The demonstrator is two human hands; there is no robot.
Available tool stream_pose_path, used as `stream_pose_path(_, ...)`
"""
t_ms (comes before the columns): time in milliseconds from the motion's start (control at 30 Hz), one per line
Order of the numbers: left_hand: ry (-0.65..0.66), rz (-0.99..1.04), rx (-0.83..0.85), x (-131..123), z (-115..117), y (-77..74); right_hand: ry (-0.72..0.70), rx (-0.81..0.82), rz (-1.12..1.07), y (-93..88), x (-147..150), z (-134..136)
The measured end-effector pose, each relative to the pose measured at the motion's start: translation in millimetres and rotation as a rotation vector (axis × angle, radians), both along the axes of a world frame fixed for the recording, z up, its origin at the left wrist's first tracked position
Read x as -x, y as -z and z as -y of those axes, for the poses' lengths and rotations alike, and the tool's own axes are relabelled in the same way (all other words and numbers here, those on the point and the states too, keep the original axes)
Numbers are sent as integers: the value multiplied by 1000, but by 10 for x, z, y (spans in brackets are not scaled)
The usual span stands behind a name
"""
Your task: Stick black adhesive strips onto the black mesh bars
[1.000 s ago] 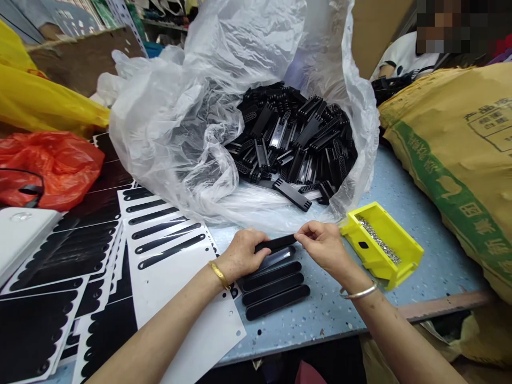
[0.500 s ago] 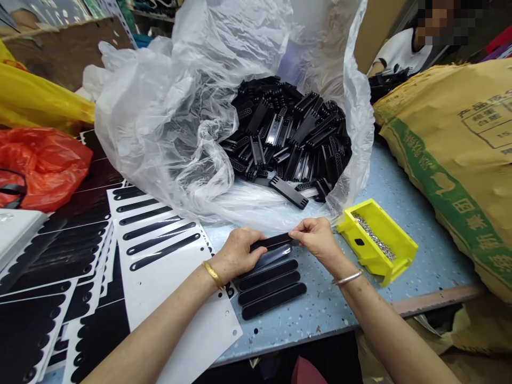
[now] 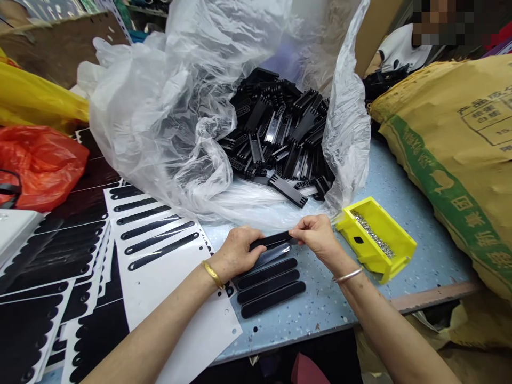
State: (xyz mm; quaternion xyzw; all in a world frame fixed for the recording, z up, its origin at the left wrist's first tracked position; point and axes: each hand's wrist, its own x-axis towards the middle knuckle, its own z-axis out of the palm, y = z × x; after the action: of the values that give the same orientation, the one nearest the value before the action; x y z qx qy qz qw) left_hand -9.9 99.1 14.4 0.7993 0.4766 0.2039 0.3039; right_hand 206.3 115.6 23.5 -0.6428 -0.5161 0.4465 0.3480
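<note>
Both our left hand [image 3: 237,253] and right hand [image 3: 316,237] had fingers clamped on one black strip [image 3: 272,240], whose clear film [image 3: 269,257] we judged needed peeling next.

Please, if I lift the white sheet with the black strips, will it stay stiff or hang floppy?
It will probably hang floppy: the white sheet looks thin and lies flat on the blue speckled table. The black strips also look thin, so they likely add little stiffness. Its smooth glossy face may also slide easily.
</note>
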Motion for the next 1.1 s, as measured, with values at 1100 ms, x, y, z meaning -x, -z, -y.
stream_pose_path(1100,-4,-13,50,-14,-9,-32,-21,-109,133,117,-33,-16)
